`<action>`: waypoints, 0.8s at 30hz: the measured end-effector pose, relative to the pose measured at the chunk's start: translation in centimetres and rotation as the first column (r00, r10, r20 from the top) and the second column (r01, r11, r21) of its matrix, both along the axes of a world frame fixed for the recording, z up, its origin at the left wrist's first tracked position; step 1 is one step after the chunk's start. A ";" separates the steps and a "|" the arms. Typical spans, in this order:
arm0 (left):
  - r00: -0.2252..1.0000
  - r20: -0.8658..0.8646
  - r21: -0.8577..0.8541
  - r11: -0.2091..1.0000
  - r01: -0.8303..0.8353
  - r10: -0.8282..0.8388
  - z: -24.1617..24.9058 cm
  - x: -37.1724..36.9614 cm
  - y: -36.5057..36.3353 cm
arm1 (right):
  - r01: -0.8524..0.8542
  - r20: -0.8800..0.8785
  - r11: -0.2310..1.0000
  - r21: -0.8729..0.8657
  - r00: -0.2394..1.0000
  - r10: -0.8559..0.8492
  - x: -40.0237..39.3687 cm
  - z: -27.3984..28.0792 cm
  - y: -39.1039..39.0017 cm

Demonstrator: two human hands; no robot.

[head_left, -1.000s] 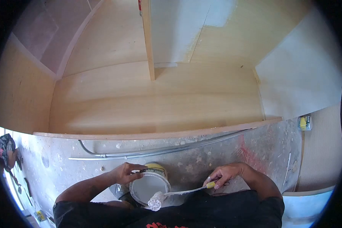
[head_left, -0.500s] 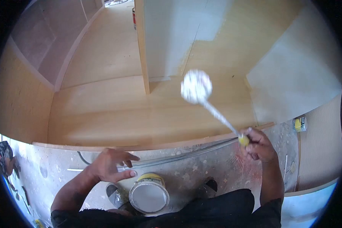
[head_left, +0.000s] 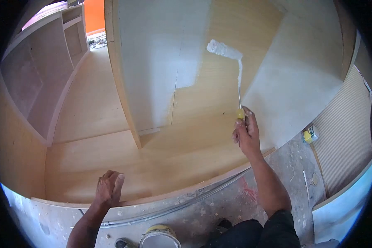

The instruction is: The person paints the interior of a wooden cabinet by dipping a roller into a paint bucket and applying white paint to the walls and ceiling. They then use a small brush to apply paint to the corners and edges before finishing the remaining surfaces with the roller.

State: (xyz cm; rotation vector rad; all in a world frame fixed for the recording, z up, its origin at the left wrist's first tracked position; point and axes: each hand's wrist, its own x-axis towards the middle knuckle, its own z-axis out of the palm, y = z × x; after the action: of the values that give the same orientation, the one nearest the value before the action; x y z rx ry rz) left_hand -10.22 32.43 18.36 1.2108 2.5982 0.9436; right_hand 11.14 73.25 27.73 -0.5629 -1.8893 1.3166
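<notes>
My right hand [head_left: 247, 131] is wrapped round the yellow handle of a paint roller [head_left: 224, 49]. Its sleeve, thick with white paint, is raised in front of the bare wood part of the cabinet's back panel [head_left: 227, 29]. White paint also coats part of the roller's thin metal frame. Loosely bent, with nothing in it, my left hand [head_left: 108, 188] hovers over the front of the cabinet's bottom board [head_left: 173, 169]. Below, on the floor, stands a bucket [head_left: 159, 239] of white paint, cut off by the lower edge of the view.
White paint covers the panel's left part [head_left: 157, 49] and the right side wall [head_left: 301, 78]. An upright divider [head_left: 122, 95] splits the cabinet. Long thin pipes [head_left: 182, 206] lie along its front edge. A yellow-and-white can [head_left: 311, 134] sits by a ribbed panel [head_left: 343, 128] at right.
My right hand has carried the roller forward to the back panel. My left hand has moved forward over the bottom board, its fingers now more bent. The view has tilted up.
</notes>
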 end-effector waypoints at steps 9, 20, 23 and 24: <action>0.942 -0.330 -0.014 0.999 0.051 -0.053 0.4 0.1 -1.8 | 0.267 -0.198 0.856 0.442 0.960 -0.198 -2.5 2.5 3.6; 0.977 -0.208 0.007 0.999 -0.038 0.038 0.5 0.1 -1.2 | 0.223 -0.042 0.820 0.527 0.971 -0.237 -7.8 -1.7 3.4; 0.978 -0.206 0.018 0.999 -0.028 0.032 0.4 0.0 -1.3 | 0.164 -0.082 0.882 0.442 0.986 -0.143 -10.5 -4.5 3.6; 0.981 -0.192 0.020 1.000 -0.024 0.027 0.4 0.0 -1.3 | 0.135 -0.037 0.940 0.315 0.991 -0.129 -10.7 -5.4 3.1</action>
State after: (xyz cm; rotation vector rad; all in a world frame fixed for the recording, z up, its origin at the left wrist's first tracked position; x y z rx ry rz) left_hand -10.18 31.14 18.71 1.3391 2.7642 0.8963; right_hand 0.41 76.33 22.32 -0.4995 -1.9617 0.9039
